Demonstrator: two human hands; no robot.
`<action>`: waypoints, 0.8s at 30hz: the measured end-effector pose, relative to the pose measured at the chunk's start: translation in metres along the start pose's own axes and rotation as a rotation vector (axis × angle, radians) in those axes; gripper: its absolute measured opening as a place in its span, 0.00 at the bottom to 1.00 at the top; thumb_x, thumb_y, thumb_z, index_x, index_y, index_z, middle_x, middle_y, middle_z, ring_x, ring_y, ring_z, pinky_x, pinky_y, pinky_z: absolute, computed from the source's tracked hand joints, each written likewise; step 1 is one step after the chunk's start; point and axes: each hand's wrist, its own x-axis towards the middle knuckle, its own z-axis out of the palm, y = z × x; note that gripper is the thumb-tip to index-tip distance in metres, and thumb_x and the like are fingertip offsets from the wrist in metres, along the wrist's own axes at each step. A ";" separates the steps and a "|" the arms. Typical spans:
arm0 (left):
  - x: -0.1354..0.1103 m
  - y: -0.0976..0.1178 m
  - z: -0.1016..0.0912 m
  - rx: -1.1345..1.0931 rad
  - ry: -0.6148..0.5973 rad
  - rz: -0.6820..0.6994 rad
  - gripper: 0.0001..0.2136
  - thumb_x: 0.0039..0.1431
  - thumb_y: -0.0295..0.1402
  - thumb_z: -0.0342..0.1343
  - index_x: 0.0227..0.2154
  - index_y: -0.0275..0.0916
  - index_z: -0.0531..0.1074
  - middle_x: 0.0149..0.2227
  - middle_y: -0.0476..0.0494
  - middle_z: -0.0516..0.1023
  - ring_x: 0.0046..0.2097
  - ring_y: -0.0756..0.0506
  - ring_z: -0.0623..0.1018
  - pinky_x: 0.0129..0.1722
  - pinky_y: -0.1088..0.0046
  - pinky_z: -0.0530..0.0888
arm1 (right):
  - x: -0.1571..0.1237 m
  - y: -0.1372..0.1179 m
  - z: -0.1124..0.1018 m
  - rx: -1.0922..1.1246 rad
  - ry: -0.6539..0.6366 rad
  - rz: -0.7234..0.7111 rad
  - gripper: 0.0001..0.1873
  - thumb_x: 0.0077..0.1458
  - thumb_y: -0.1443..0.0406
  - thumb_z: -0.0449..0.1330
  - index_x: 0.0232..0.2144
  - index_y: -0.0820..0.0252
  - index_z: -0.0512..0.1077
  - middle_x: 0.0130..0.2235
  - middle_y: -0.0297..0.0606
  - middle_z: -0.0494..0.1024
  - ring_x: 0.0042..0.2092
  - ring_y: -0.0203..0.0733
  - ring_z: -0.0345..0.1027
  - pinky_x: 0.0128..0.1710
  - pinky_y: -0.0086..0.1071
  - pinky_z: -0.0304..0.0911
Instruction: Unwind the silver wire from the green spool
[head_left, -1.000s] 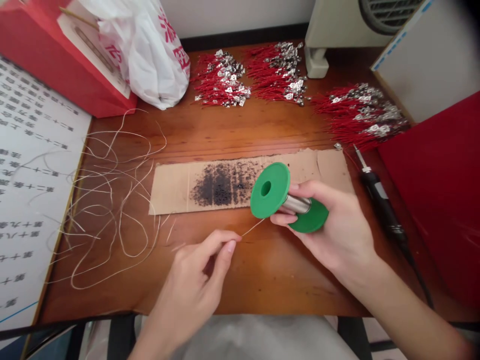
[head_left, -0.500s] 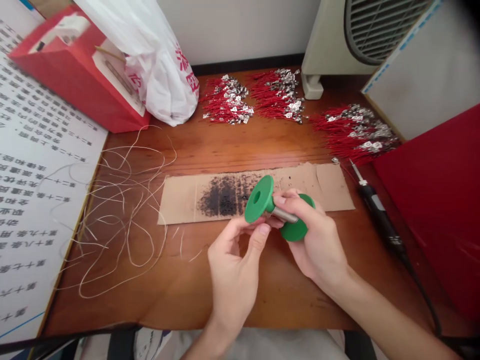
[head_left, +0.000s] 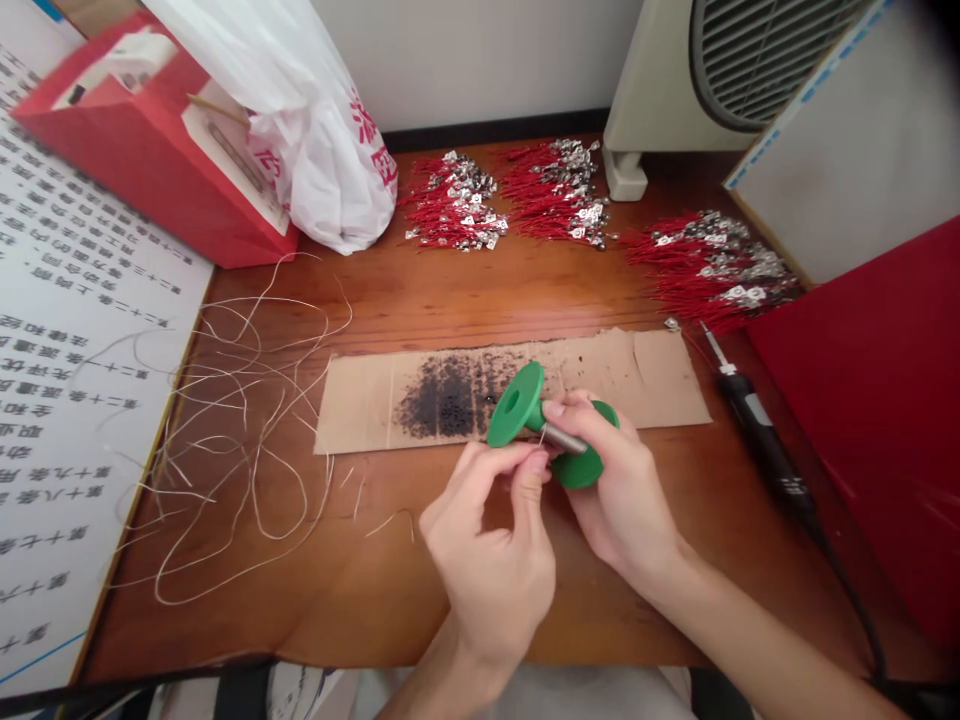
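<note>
- The right hand (head_left: 622,500) is closed around a green spool (head_left: 514,405) of solder wire and holds it tilted, just above the near edge of a cardboard strip (head_left: 660,375) on the table (head_left: 465,290).
- The left hand (head_left: 491,560) has thumb and forefinger pinched together just under the spool; I cannot tell what is between them.
- A soldering iron (head_left: 757,435) lies to the right, and loose wire pieces (head_left: 247,430) lie to the left.

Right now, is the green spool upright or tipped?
Tipped: the right hand holds the green spool sideways, flanges on edge.
</note>
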 end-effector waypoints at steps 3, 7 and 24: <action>0.005 -0.002 -0.005 -0.125 -0.011 -0.114 0.02 0.64 0.28 0.62 0.35 0.39 0.80 0.32 0.49 0.80 0.34 0.53 0.79 0.37 0.80 0.77 | 0.001 -0.003 0.000 0.031 -0.047 0.149 0.28 0.40 0.63 0.75 0.23 0.62 0.55 0.28 0.32 0.58 0.29 0.31 0.55 0.28 0.26 0.57; 0.014 -0.010 -0.017 -0.232 -0.084 -0.250 0.05 0.64 0.32 0.64 0.32 0.37 0.79 0.26 0.50 0.77 0.28 0.54 0.75 0.32 0.82 0.74 | 0.005 -0.005 -0.005 0.031 -0.157 0.238 0.27 0.42 0.62 0.74 0.21 0.63 0.56 0.28 0.34 0.56 0.30 0.31 0.50 0.28 0.26 0.54; 0.092 0.010 -0.073 -0.298 -0.932 -0.804 0.08 0.52 0.35 0.68 0.25 0.36 0.79 0.18 0.47 0.66 0.22 0.54 0.62 0.24 0.78 0.57 | -0.018 -0.053 -0.025 -1.122 -0.880 0.052 0.12 0.59 0.61 0.62 0.39 0.58 0.63 0.35 0.33 0.67 0.32 0.33 0.58 0.29 0.29 0.56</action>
